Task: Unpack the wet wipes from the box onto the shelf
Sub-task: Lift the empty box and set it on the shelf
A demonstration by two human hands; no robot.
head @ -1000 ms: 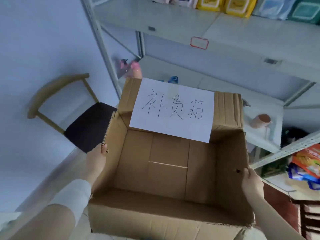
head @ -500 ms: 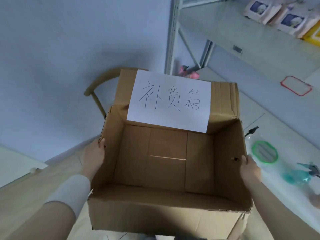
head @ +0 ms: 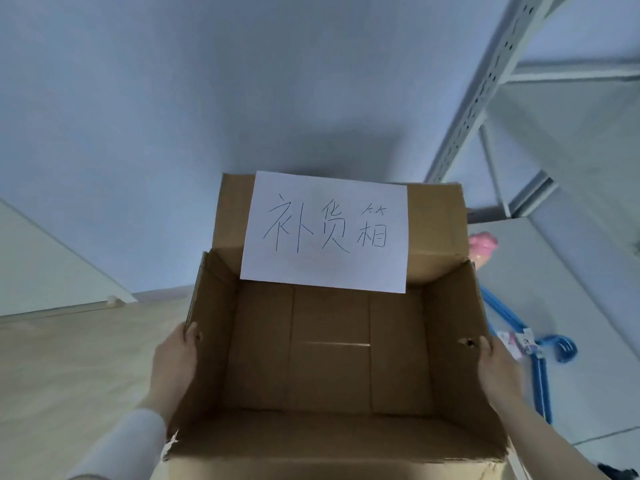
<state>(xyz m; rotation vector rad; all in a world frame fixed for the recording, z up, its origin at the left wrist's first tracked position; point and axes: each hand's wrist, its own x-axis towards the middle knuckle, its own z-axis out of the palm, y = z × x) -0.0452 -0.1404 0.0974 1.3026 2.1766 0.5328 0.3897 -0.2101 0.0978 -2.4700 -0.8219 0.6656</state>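
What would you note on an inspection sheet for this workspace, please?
Surface: pale shelf board right of the cardboard box; wooden floor to its left.
Job's things: cardboard box open, nothing seen inside; paper label with handwriting on the far flap.
Clutter: pink object and blue plastic item on the shelf board.
Hands: left hand grips the box's left wall; right hand grips its right wall.
Cables: nothing seen.
Surroundings: plain wall; perforated shelf upright.
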